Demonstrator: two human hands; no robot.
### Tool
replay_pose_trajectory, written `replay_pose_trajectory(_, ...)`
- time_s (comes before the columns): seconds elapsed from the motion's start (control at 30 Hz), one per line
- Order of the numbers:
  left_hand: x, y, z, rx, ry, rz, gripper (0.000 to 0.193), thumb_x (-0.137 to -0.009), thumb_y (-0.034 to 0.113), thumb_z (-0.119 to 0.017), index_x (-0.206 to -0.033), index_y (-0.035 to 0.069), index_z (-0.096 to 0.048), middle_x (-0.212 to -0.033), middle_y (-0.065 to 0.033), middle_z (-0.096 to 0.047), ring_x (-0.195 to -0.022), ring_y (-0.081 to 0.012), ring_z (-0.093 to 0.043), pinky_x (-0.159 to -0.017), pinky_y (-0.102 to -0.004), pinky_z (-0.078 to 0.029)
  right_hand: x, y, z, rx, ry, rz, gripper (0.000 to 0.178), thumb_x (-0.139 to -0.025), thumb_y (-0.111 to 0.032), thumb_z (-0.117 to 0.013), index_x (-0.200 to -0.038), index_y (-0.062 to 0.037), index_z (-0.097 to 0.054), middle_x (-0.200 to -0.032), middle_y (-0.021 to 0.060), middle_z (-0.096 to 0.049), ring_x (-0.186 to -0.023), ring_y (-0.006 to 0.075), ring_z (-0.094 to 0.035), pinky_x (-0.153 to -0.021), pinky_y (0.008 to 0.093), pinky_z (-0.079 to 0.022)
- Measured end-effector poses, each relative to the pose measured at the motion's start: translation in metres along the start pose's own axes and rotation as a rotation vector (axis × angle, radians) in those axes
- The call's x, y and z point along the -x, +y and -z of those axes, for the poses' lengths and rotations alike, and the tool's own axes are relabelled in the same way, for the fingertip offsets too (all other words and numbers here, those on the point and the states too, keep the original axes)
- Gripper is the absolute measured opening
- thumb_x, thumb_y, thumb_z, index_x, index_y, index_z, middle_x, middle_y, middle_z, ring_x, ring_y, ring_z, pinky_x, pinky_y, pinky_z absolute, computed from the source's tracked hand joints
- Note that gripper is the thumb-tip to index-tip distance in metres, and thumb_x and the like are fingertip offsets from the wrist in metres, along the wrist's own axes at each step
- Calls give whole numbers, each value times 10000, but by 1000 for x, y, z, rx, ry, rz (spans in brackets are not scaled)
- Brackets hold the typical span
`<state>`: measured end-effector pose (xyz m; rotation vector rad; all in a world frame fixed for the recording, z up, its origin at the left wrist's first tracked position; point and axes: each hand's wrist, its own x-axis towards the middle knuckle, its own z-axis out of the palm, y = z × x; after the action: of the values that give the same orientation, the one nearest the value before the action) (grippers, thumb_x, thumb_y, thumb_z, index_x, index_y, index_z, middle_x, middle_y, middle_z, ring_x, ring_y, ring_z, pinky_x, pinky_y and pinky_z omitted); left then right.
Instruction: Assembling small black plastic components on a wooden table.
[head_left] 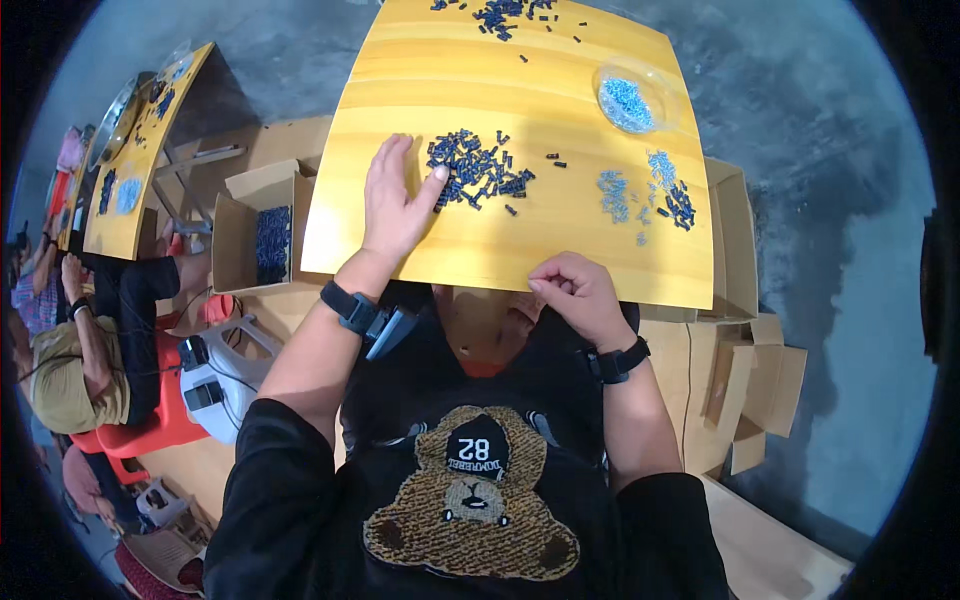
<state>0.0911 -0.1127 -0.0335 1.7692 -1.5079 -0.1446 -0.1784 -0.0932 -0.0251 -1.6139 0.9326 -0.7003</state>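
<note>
My left hand [398, 203] lies on the yellow wood-grain table [560, 225], fingers stretched out and thumb apart. Its thumb touches the left side of a loose pile of small black cylindrical parts [475, 165]. At the table's near edge, my right hand [580, 292] is closed, thumb and forefinger pressed together; whether anything is between them is too small to see. To its upper right are a cluster of small grey-blue pieces [613, 195], another pale blue cluster [661, 168] and a little heap of black parts [680, 205].
A clear round dish [630, 98] of light blue pieces stands at the far right. More black parts [505, 15] lie along the far edge. Left of the table is a cardboard box [235, 240] of dark parts; open cardboard boxes [765, 385] stand right. Other people sit at a table on the left.
</note>
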Motion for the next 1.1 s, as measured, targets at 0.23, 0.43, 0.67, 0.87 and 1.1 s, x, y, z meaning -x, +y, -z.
replay_pose_trajectory(0.23, 4, 4, 1, -149, -144, -162, 634, -879, 439, -480, -1300, -22, -372, -1357, -282, -341, -1267, -398, -324, -1068, -467, -197, -8, -3, 32, -392, -153, -277, 129, -854, -107, -624, -927, -1, -633, -818, 33, -633, -648, 75, -564, -591, 191, -456)
replay_pose_trajectory(0.43, 3, 11, 4, -211, -241, -163, 753, -865, 529, -447, -1340, -38, -303, -1402, -292, -265, -1333, -395, -225, -1096, -481, -117, -12, -1, 37, -563, -207, -346, 157, -876, -102, -586, -993, 0, -612, -902, 70, -648, -732, 102, -597, -649, 217, -483)
replay_pose_trajectory(0.67, 0, 12, 12, -159, -263, -136, 747, -847, 462, -509, -1366, -16, -264, -1419, -290, -229, -1346, -385, -197, -1099, -481, -94, -28, -15, 39, -383, -332, -484, 161, -880, -135, -593, -981, -13, -617, -858, 45, -651, -712, 83, -596, -600, 201, -479)
replay_pose_trajectory(0.87, -3, 15, 18, -103, -312, -102, 745, -832, 404, -561, -1371, -10, -257, -1420, -273, -238, -1352, -375, -185, -1101, -472, -84, -53, -23, 32, -303, -327, -614, 174, -892, -176, -583, -952, -13, -599, -760, 42, -634, -598, 115, -629, -419, 174, -432)
replay_pose_trajectory(1.1, -2, 13, 17, -78, -301, -106, 739, -834, 388, -571, -1378, 2, -253, -1431, -245, -241, -1362, -348, -174, -1106, -446, -79, -46, -18, 33, -351, -259, -567, 183, -900, -158, -568, -1000, -5, -572, -745, 59, -630, -589, 130, -638, -402, 187, -439)
